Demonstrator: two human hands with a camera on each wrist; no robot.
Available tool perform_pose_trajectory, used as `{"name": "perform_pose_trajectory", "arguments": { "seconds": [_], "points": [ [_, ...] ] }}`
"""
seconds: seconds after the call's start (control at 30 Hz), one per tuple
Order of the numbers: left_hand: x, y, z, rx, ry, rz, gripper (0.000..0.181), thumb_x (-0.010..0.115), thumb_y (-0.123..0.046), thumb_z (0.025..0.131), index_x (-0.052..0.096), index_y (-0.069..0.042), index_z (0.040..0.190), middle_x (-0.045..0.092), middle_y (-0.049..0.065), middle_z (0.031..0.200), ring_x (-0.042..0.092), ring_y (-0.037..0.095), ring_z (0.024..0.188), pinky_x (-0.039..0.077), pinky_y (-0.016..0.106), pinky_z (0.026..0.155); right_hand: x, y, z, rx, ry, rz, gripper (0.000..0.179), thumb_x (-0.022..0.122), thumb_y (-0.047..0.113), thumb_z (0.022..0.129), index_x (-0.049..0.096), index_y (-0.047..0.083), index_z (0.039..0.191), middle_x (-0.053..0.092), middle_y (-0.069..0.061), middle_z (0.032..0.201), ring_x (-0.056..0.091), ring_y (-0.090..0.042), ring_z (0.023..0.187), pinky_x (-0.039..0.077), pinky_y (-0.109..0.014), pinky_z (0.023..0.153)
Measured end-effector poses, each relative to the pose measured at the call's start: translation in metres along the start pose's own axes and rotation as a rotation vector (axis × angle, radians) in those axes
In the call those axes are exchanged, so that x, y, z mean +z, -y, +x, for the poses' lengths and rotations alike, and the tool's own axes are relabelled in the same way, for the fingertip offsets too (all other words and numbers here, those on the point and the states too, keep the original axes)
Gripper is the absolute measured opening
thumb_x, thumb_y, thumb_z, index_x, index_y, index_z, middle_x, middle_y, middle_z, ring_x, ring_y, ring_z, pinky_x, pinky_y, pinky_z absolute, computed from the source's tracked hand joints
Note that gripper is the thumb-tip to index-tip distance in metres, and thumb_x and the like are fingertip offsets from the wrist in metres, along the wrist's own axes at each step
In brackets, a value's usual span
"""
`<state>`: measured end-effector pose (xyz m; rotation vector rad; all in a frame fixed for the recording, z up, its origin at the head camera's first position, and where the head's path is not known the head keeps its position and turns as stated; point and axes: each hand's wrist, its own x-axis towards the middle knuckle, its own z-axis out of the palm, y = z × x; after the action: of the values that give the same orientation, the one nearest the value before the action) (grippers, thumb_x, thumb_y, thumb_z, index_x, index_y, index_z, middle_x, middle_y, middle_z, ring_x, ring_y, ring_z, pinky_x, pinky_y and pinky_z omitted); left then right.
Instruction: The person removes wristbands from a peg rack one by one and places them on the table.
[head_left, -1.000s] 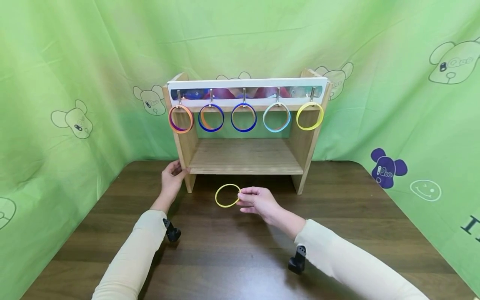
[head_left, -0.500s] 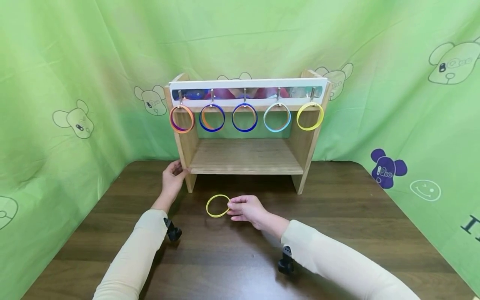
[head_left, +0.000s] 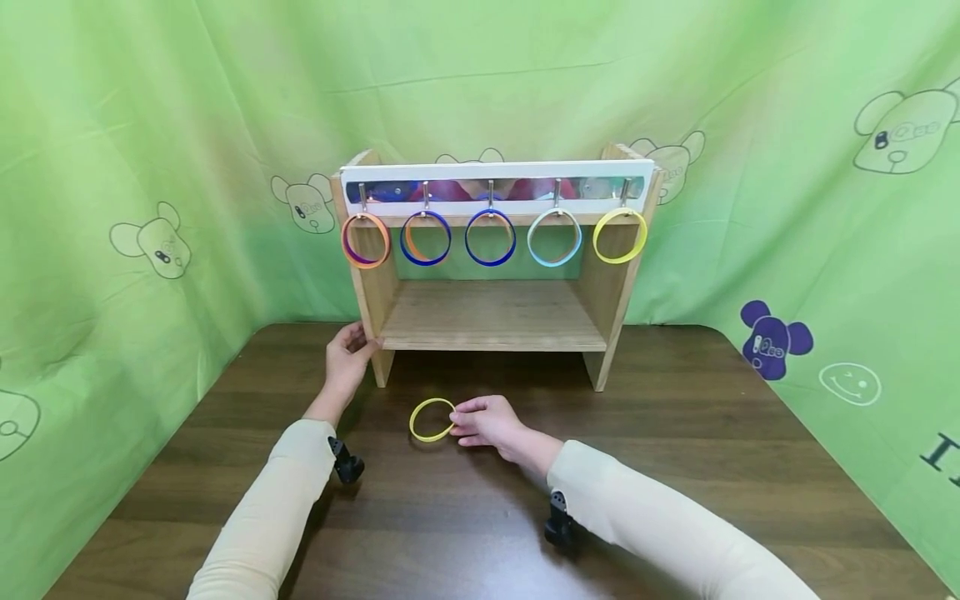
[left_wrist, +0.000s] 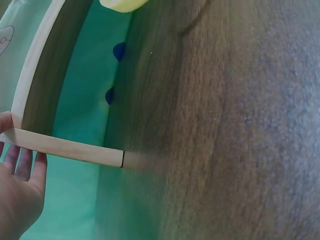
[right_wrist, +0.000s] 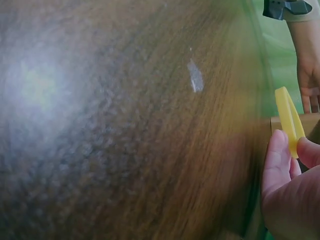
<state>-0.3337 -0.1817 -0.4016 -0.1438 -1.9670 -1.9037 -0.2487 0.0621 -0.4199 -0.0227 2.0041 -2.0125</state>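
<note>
Pinching a yellow ring (head_left: 429,438) firmly, the right hand (head_left: 489,422) is in front of the rack (head_left: 491,317) in the head view; the left hand (head_left: 348,363) grips the rack's left upright (head_left: 363,300). In the left wrist view, thumb and fingers straddle that upright. In the right wrist view, the ring sits clamped.

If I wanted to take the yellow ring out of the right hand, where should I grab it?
Probably pinch the yellow ring by its left rim, coming from the person's left: the right hand pinches the opposite edge, and the thin band's left curve sticks out uncovered.
</note>
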Motion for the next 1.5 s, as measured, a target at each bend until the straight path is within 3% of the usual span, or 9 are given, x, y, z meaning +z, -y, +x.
{"name": "perform_pose_trajectory", "arguments": {
  "seconds": [0.2, 0.43, 0.77, 1.5],
  "points": [
    [-0.001, 0.0, 0.001, -0.009, -0.001, -0.001, 0.038, 0.066, 0.004, 0.088, 0.056, 0.01, 0.124, 0.058, 0.027, 0.12, 0.054, 0.026, 0.109, 0.048, 0.017, 0.079, 0.004, 0.003, -0.001, 0.005, 0.01, -0.017, 0.024, 0.064, -0.003, 0.09, 0.059, -0.015, 0.111, 0.068, -0.026, 0.099, 0.069, -0.02, 0.073, 0.058, -0.034, 0.067],
    [-0.001, -0.014, -0.004, -0.033, 0.02, -0.016, 0.04, 0.065, 0.007, 0.087, 0.054, 0.015, 0.124, 0.056, 0.032, 0.121, 0.053, 0.032, 0.11, 0.048, 0.016, 0.076, 0.008, 0.0, 0.005, 0.015, -0.016, -0.012, 0.019, 0.066, -0.004, 0.089, 0.061, -0.012, 0.105, 0.07, -0.02, 0.091, 0.068, -0.019, 0.07, 0.058, -0.032, 0.063],
    [0.003, 0.004, 0.0, -0.016, -0.003, 0.006, 0.038, 0.067, 0.003, 0.088, 0.056, 0.011, 0.124, 0.058, 0.027, 0.12, 0.055, 0.026, 0.108, 0.048, 0.017, 0.079, 0.009, -0.007, 0.007, 0.035, -0.036, -0.024, 0.014, 0.066, -0.005, 0.088, 0.06, -0.011, 0.1, 0.07, -0.017, 0.083, 0.067, -0.016, 0.065, 0.057, -0.03, 0.058],
    [-0.001, 0.0, -0.001, -0.016, 0.01, 0.0, 0.038, 0.065, 0.004, 0.089, 0.054, 0.011, 0.124, 0.057, 0.027, 0.122, 0.054, 0.027, 0.11, 0.048, 0.018, 0.08, 0.011, -0.007, 0.007, 0.001, -0.066, -0.111, 0.014, 0.069, -0.002, 0.087, 0.064, -0.011, 0.097, 0.07, -0.013, 0.079, 0.067, -0.017, 0.066, 0.058, -0.032, 0.058]
  ]
}}
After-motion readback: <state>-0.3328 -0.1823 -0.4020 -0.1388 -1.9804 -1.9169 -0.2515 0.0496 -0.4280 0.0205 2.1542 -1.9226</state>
